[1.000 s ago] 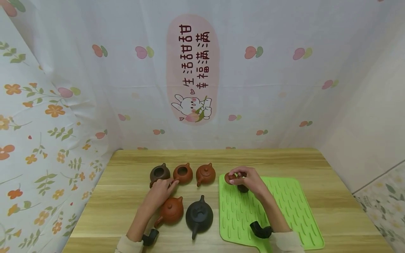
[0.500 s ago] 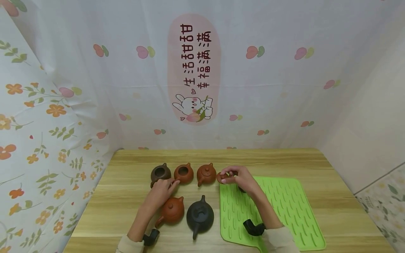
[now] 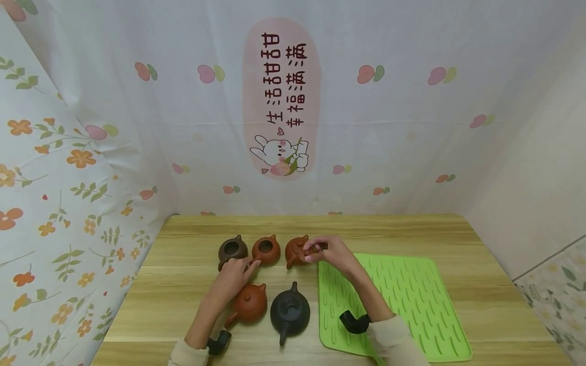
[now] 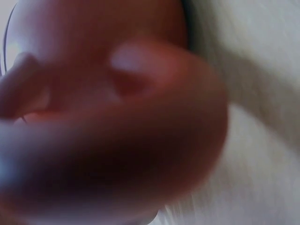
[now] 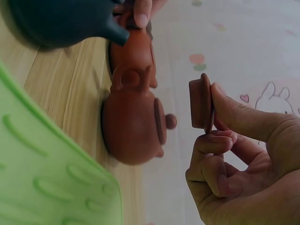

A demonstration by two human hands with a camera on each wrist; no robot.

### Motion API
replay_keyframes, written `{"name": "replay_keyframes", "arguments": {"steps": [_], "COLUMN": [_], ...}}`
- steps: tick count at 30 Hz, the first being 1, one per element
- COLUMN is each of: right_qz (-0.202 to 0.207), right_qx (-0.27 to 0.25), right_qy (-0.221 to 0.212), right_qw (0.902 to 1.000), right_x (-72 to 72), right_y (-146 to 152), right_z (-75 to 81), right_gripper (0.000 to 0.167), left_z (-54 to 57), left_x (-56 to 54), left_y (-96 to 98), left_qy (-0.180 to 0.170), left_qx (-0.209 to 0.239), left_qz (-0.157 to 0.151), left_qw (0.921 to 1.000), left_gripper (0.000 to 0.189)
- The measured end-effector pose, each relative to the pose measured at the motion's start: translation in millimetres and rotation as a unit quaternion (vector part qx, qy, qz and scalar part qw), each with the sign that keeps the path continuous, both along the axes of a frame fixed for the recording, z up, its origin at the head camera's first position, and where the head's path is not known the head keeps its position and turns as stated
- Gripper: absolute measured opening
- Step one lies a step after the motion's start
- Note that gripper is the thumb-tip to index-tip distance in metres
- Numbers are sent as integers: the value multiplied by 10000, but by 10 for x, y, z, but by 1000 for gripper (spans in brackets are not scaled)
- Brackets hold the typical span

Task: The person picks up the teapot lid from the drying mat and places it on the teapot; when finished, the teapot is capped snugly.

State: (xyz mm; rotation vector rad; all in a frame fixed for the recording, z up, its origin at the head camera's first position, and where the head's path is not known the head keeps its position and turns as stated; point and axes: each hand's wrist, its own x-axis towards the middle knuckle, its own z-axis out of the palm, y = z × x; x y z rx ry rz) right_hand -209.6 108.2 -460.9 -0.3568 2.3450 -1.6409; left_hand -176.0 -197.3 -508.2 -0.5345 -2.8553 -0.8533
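Note:
In the head view my left hand [image 3: 232, 279] pinches the handle of an open reddish-brown teapot [image 3: 273, 258], which stands between a dark brown open teapot [image 3: 222, 253] and a lidded reddish one [image 3: 293, 250]. My right hand [image 3: 336, 252] is over the right side of that lidded teapot. The right wrist view shows it pinching a reddish teapot lid [image 5: 200, 105] by thumb and fingertips, held apart from the lidded pot. Its knob is hidden by the fingers. Up close and blurred, a reddish teapot [image 4: 103, 28] fills much of the left wrist view.
Nearer the front stand another reddish lidded teapot [image 3: 249, 305] and a black teapot [image 3: 290, 315]. A green ridged mat [image 3: 403, 295] lies on the wooden table [image 3: 499, 305] at the right. A patterned curtain [image 3: 389, 127] hangs behind.
My right hand has carried the lid leftward from above the mat to the lidded teapot in the back row. The left hand has stayed at the open teapot's handle.

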Motion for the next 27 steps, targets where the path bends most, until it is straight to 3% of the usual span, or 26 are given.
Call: {"name": "replay_keyframes", "arguments": {"steps": [3, 10, 17, 24, 27], "right_qz": [135, 277, 382, 598, 616], "right_qx": [-51, -101, -180, -137, -110], "right_qy": [6, -41, -35, -95, -139], "right_qw": [9999, 9996, 9991, 9981, 9979], "right_x": [-25, -40, -65, -80, -85], "right_y": [-56, -209, -420, -572, -601], "right_z": [3, 17, 34, 62, 69], "right_gripper": [17, 16, 18, 15, 14], "left_z": [-1, 41, 32, -136, -106], "left_x": [-2, 13, 10, -44, -26], "left_y": [1, 27, 29, -22, -32], "left_qy": [134, -137, -117, 348, 403], "left_qx": [33, 16, -34, 86, 80], "left_qz": [-65, 93, 155, 18, -121], "left_qw": [9999, 9999, 9998, 9994, 9991], "left_gripper": [25, 25, 26, 31, 32]}}
